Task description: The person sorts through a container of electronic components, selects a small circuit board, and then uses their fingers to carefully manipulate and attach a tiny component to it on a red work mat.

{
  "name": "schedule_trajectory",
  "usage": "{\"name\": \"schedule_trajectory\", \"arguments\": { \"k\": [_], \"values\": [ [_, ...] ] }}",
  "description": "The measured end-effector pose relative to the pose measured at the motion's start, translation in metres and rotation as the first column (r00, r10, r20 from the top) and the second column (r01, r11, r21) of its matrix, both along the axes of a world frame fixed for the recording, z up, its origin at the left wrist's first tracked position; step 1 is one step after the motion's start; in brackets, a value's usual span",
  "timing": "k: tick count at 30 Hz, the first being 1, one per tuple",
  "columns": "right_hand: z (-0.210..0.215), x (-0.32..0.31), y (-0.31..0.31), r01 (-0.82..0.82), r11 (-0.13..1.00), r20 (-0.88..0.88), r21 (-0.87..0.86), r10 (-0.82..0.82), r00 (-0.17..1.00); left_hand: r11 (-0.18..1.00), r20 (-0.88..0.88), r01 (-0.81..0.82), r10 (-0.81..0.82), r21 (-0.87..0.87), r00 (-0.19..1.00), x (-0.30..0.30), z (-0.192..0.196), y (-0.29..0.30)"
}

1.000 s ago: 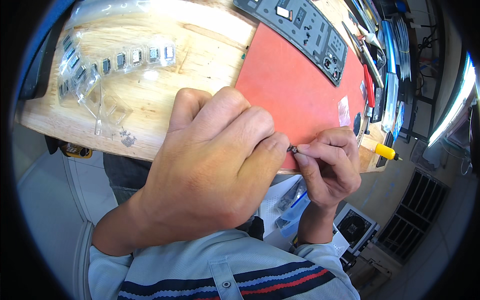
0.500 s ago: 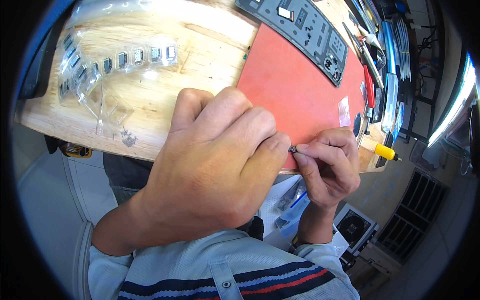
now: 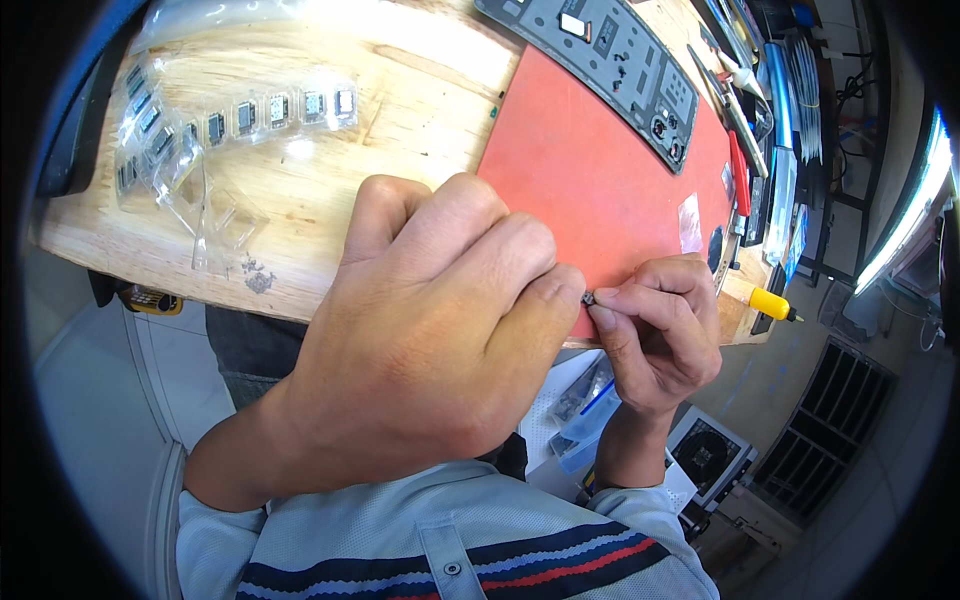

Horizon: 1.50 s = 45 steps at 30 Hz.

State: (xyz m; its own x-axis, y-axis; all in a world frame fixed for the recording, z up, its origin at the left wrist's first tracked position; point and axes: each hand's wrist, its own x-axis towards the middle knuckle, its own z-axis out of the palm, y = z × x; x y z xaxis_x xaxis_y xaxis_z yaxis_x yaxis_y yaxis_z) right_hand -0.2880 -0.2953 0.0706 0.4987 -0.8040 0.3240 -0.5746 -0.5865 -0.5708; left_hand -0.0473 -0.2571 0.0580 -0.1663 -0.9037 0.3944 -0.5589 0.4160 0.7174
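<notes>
Between my two hands, over the front edge of the red mat, is a tiny dark part with a metallic glint, too small to name. My right hand pinches it between thumb and forefinger. My left hand is closed, its back toward the view, with its thumb and forefinger tip at the same part. Whatever its curled fingers hold is hidden. Beyond my hands, a dark grey phone back panel with camera openings lies aslant on the mat's far side.
Clear plastic component strips with small chips lie at the left on the wooden table. A small clear film sits at the mat's right. Farther right are a red-handled tool, several other tools and a yellow-handled screwdriver by the edge.
Both hands hold nearly the same pose around the tiny part. The view has shifted very slightly, and nothing else has visibly moved.
</notes>
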Motion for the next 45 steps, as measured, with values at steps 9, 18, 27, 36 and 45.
{"name": "schedule_trajectory", "arguments": {
  "k": [9, 18, 27, 36, 45],
  "values": [
    [0.001, -0.001, 0.0, -0.013, 1.0, 0.033, 0.005, 0.013, 0.999, 1.0, -0.004, 0.006, -0.006, -0.009, 1.0, 0.001, -0.001, 0.0],
    [0.014, -0.001, 0.014, 0.182, 0.979, -0.087, -0.086, -0.19, 0.978, 0.995, -0.077, -0.071, 0.065, -0.072, 0.995, -0.004, -0.006, -0.002],
    [0.032, -0.018, -0.017, -0.013, 1.0, -0.184, -0.003, 0.012, 0.983, 0.996, -0.1, -0.059, 0.052, -0.073, 0.994, -0.004, -0.005, -0.002],
    [0.024, -0.021, -0.018, -0.028, 0.995, -0.124, 0.091, 0.039, 0.992, 0.995, -0.088, -0.058, 0.051, -0.076, 0.995, -0.003, -0.007, -0.002],
    [0.02, -0.018, -0.017, -0.039, 0.991, -0.053, 0.125, 0.046, 0.998, 0.997, -0.073, -0.057, 0.053, -0.053, 0.996, -0.002, -0.006, -0.002]
  ]
}}
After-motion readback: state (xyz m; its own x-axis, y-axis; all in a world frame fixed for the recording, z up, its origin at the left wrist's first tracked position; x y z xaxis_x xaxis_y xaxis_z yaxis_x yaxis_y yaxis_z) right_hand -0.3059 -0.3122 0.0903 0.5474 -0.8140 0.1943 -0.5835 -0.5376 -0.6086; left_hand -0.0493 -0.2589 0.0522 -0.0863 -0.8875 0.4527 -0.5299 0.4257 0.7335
